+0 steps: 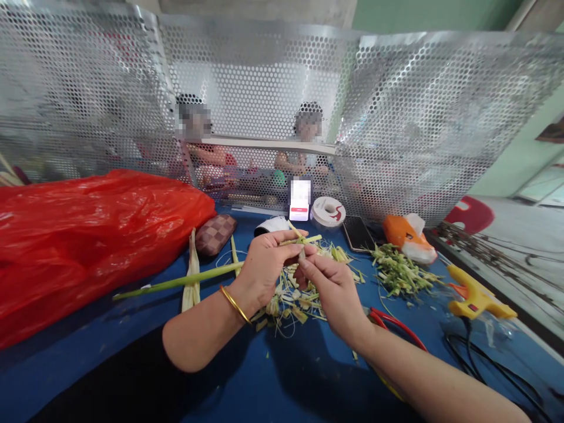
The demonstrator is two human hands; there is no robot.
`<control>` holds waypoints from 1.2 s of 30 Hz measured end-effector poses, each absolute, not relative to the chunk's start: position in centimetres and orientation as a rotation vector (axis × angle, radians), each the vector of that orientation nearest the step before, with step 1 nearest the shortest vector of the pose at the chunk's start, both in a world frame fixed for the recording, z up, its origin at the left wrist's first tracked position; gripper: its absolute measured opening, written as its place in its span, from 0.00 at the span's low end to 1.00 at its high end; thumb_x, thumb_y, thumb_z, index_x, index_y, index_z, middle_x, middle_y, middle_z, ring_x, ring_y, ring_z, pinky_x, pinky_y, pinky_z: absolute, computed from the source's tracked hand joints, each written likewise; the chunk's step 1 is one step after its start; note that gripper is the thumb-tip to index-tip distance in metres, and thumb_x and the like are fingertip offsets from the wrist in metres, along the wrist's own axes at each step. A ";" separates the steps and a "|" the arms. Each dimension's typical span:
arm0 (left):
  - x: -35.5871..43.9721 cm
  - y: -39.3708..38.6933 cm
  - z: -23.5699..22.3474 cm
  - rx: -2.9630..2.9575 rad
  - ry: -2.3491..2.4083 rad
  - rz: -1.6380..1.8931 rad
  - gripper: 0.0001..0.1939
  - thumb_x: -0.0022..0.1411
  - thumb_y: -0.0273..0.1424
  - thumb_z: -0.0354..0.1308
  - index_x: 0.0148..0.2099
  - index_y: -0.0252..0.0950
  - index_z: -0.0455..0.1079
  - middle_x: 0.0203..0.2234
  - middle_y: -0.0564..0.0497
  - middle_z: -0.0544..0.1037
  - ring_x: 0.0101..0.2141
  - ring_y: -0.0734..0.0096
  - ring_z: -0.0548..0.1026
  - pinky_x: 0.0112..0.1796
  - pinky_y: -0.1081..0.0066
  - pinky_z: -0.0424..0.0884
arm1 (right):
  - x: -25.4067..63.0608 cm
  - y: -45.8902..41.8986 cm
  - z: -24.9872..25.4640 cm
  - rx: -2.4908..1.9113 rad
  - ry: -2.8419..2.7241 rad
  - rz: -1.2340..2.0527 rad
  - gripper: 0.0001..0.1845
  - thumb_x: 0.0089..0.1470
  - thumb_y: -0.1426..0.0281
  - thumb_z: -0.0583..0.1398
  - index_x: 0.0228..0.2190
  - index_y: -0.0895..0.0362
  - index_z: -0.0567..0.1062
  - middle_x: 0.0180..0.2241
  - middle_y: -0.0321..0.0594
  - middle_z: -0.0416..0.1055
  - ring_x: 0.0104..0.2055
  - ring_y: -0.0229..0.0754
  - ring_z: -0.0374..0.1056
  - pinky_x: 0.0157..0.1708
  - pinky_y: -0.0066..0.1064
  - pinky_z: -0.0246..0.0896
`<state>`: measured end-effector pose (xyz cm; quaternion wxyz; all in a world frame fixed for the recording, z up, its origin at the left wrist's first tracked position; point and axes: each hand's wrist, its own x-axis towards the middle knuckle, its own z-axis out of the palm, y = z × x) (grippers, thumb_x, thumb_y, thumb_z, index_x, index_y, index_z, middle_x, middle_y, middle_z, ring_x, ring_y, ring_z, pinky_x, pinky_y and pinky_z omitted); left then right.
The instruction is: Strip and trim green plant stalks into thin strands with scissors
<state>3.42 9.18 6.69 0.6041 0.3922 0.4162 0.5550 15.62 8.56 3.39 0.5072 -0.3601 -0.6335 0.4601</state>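
Note:
Above the middle of the table my left hand point(264, 264), with a gold bangle at the wrist, is closed on a small piece of pale green leaf strips point(314, 239) that cross at the fingertips. My right hand point(335, 288) meets it there, thumb and fingers pinched on a pale strip point(302, 254) of the same piece. Fingers partly hide how the strips are joined. A long green stalk point(189, 278) reaches left from behind my left wrist, across a dry pale leaf point(191, 291). Cut leaf scraps point(299, 305) lie beneath both hands.
Red-handled cutters point(399, 325) lie beside my right forearm. To the right are a yellow glue gun point(478, 295), leaf trimmings point(403, 273) and tissues point(399, 232). A spool point(328, 211), two phones and a checked pouch point(215, 235) stand behind; a red bag point(97, 235) fills the left.

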 end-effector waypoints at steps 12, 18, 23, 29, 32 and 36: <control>1.3 10.3 7.2 1.097 0.996 1.105 0.08 0.51 0.23 0.61 0.37 0.30 0.72 0.25 0.48 0.79 0.27 0.72 0.76 0.35 0.70 0.70 | 18.0 10.2 5.0 -1.050 -1.849 0.378 0.13 0.58 0.63 0.54 0.26 0.56 0.71 0.23 0.36 0.66 0.26 0.38 0.61 0.27 0.29 0.53; 0.1 10.5 7.8 1.218 0.962 0.927 0.17 0.53 0.24 0.61 0.46 0.33 0.67 0.25 0.49 0.79 0.25 0.74 0.74 0.31 0.72 0.68 | 19.0 11.6 5.5 -1.004 -2.069 0.671 0.12 0.58 0.66 0.53 0.26 0.56 0.71 0.24 0.36 0.69 0.27 0.37 0.64 0.28 0.29 0.57; 0.7 10.8 6.6 1.012 0.946 0.917 0.17 0.50 0.30 0.65 0.44 0.33 0.70 0.25 0.51 0.77 0.23 0.77 0.72 0.31 0.72 0.68 | 18.0 10.9 4.4 -0.998 -1.970 0.715 0.14 0.57 0.68 0.54 0.21 0.56 0.66 0.19 0.32 0.65 0.23 0.35 0.60 0.25 0.27 0.54; 1.9 10.7 4.8 0.949 0.979 1.056 0.13 0.47 0.32 0.68 0.35 0.32 0.73 0.25 0.54 0.73 0.20 0.84 0.67 0.25 0.79 0.61 | 17.4 10.3 3.6 -1.079 -1.880 0.646 0.15 0.57 0.68 0.53 0.19 0.55 0.63 0.18 0.32 0.62 0.22 0.35 0.57 0.24 0.27 0.50; 2.0 10.7 4.4 0.925 0.942 1.028 0.13 0.48 0.32 0.68 0.37 0.33 0.74 0.25 0.54 0.73 0.21 0.84 0.66 0.24 0.79 0.59 | 17.3 10.5 3.3 -1.076 -1.869 0.601 0.13 0.57 0.69 0.53 0.21 0.55 0.63 0.19 0.32 0.63 0.23 0.36 0.57 0.25 0.27 0.50; 1.8 10.8 4.5 0.906 0.938 0.980 0.10 0.48 0.33 0.68 0.32 0.33 0.74 0.24 0.54 0.72 0.22 0.83 0.66 0.24 0.78 0.59 | 17.3 10.6 3.0 -1.058 -1.876 0.615 0.13 0.57 0.69 0.53 0.21 0.55 0.64 0.19 0.32 0.63 0.23 0.35 0.57 0.25 0.27 0.50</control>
